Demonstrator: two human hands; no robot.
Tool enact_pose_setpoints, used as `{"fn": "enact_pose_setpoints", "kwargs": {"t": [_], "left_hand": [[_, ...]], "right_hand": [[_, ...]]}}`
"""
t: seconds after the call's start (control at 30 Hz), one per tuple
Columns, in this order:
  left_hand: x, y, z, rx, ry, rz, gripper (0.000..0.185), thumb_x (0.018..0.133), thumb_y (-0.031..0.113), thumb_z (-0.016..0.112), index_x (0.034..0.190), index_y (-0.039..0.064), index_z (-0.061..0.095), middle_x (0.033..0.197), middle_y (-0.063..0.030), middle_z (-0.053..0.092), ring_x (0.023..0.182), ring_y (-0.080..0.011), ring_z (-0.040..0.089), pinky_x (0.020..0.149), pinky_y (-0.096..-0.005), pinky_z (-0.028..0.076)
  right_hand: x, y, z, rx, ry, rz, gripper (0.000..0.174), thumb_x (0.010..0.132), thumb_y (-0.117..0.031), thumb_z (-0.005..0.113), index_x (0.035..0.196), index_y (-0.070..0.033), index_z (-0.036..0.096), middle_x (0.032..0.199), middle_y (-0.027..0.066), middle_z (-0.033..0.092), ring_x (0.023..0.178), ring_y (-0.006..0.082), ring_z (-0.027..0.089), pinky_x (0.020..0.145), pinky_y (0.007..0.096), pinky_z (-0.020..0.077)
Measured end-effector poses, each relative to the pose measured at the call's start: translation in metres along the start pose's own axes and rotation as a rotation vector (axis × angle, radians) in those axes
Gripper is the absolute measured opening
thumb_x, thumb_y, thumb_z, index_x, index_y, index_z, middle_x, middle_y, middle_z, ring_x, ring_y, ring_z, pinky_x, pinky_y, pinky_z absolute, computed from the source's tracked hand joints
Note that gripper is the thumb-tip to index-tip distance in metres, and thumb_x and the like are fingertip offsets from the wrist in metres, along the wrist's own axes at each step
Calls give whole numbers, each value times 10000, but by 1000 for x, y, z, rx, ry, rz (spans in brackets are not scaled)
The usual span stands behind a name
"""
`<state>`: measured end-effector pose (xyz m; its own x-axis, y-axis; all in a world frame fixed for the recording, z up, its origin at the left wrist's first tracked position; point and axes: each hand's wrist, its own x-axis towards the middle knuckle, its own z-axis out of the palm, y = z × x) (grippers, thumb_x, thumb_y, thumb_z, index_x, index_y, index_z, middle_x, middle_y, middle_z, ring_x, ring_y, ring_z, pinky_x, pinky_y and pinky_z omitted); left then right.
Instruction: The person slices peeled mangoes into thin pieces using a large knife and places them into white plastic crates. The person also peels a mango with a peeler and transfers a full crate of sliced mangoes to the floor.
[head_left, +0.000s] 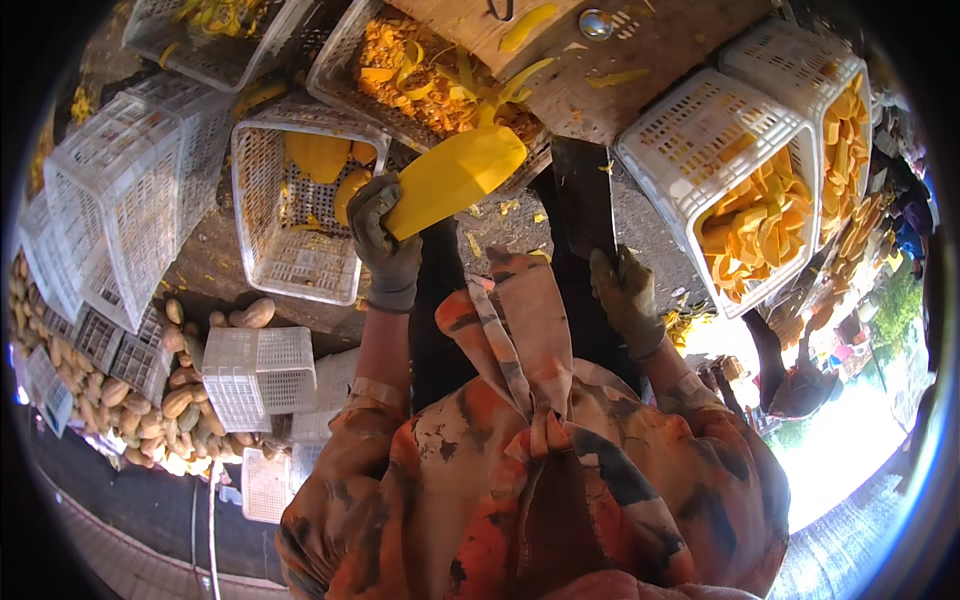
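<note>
My left hand (385, 244), in a grey work glove, grips one end of a long yellow piece of peeled squash (459, 178). The piece is held up at a slant, its far end over the edge of a crate of scraps (334, 82). My right hand (628, 300), also gloved, is closed around the handle of a broad dark-bladed cleaver (585, 196). The blade points away from me, and its tip is close to the edge of a wooden board (637, 105). Blade and squash are apart.
Left of my left hand, a white plastic crate (255, 259) holds peeled squash (319, 156). Cut orange pieces (757, 225) fill a tilted crate (705, 142) at right. Stacked crates (142, 180) and a heap of whole squash (180, 401) lie left. Peel strips (616, 78) lie on the board.
</note>
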<state>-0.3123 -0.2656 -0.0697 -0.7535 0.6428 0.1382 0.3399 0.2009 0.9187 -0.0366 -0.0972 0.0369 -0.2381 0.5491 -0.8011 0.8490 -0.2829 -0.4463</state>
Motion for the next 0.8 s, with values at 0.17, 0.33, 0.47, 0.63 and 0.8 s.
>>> {"fn": "enact_pose_setpoints", "kwargs": {"t": [0.17, 0.33, 0.47, 0.63, 0.8], "left_hand": [[24, 83, 83, -175, -223, 202, 662, 780, 435, 844, 1248, 75, 544, 1284, -163, 557, 1146, -293, 597, 968, -400, 524], [36, 122, 126, -171, -285, 356, 528, 874, 290, 781, 1275, 60, 526, 1255, -151, 567, 1147, -289, 603, 963, -404, 533], [45, 141, 145, -228, -337, 284, 354, 904, 58, 689, 1224, 30, 540, 1223, -149, 590, 1091, -268, 618, 957, -377, 526], [26, 181, 201, -587, -466, -445, 372, 905, -75, 588, 1260, 10, 519, 1134, -86, 611, 1010, -186, 622, 928, -339, 517], [0, 222, 283, -704, -494, -571, 295, 914, -55, 589, 1193, -6, 506, 1075, -61, 601, 941, -142, 599, 879, -288, 513]], "right_hand": [[-44, 18, -80, -57, 262, -67, 196, 947, -206, 657, 945, -11, 638, 667, 186, 631, 604, 241, 684, 534, 359, 483], [-66, 48, -105, 507, 411, -31, 173, 1007, -189, 593, 877, -76, 579, 644, -20, 536, 534, 64, 477, 488, 246, 370], [-77, 47, -120, 718, 384, 39, 146, 992, -161, 607, 898, -49, 601, 673, -29, 559, 583, 46, 492, 522, 238, 395], [-105, 44, -177, 414, 678, -258, 111, 959, -115, 625, 992, -10, 635, 731, 24, 621, 650, 69, 552, 606, 260, 471], [-110, 79, -200, 1, 897, -406, 200, 833, -39, 608, 1032, -34, 634, 734, 116, 637, 652, 345, 646, 613, 376, 514]]}}
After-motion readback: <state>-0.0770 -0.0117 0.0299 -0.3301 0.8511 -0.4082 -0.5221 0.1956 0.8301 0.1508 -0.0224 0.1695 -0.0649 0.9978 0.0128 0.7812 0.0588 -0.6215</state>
